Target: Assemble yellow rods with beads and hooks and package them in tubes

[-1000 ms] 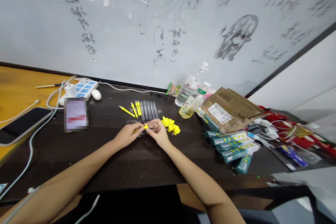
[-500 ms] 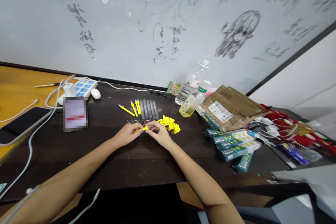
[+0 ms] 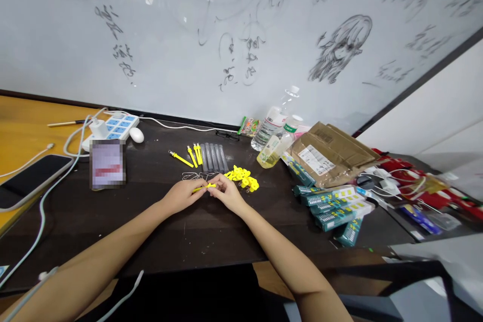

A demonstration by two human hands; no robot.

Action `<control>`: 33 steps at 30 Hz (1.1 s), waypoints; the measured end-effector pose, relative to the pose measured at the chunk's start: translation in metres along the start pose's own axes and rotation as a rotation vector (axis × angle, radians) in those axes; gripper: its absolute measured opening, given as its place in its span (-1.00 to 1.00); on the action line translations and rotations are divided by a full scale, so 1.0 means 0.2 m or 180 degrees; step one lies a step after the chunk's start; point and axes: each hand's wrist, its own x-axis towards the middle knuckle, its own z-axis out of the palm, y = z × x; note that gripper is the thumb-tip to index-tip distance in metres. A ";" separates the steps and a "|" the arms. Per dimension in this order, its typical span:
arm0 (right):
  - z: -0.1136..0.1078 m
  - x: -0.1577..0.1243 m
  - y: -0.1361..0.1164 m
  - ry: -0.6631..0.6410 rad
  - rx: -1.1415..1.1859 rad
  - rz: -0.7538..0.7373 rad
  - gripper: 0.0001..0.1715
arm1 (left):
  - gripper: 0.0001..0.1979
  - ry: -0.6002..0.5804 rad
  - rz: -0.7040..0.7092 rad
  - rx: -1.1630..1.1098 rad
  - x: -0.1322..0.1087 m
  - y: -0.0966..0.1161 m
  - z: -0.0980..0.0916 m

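A thin yellow plastic piece [image 3: 204,187] lies between my two hands, just above the dark tabletop. My left hand [image 3: 183,195] pinches its left part, and my right hand [image 3: 228,195] has its fingertips closed at the right end. Fingers cover much of the piece. Directly behind my hands are bent metal wires [image 3: 193,176], partly hidden by them. Several clear plastic tubes [image 3: 214,157] stand in a row beyond, beside several yellow sticks with metal tips [image 3: 181,159]. A pile of small yellow plastic parts [image 3: 243,177] sits to the right of my right hand.
Two bottles, one with clear liquid [image 3: 268,128] and one with yellow liquid [image 3: 272,152], stand behind right. Green boxes [image 3: 341,209] and a brown parcel [image 3: 332,153] lie at the right. A power strip [image 3: 119,126], a white mouse [image 3: 136,135] and a phone [image 3: 33,181] are at left.
My fingers have shifted slightly around the yellow piece, and my left hand is rolled a little further over it. More of the metal wires now shows behind it.
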 end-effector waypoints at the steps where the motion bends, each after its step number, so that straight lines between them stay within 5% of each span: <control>1: 0.00 0.00 0.00 0.0022 -0.0001 -0.0009 -0.69 | -0.76 0.0018 -0.0026 -0.0008 0.00 0.00 0.00; 7: -0.02 -0.01 -0.04 0.0042 0.0183 -0.0140 -0.65 | -0.74 0.0178 -0.0077 -0.0189 0.00 -0.01 0.00; 19: 0.01 0.00 -0.04 0.0104 -0.0098 -0.0183 -0.88 | -0.62 0.0305 -0.0197 -0.0260 0.00 0.01 -0.01; 28: -0.17 0.02 -0.05 0.1422 -0.1661 -0.0351 -0.85 | -0.71 0.0646 -0.0347 -0.0307 0.01 0.01 -0.02; 33: -0.21 0.03 -0.06 0.1213 -0.2589 -0.0441 -0.90 | -0.74 0.0784 -0.0379 -0.0529 0.01 0.00 -0.01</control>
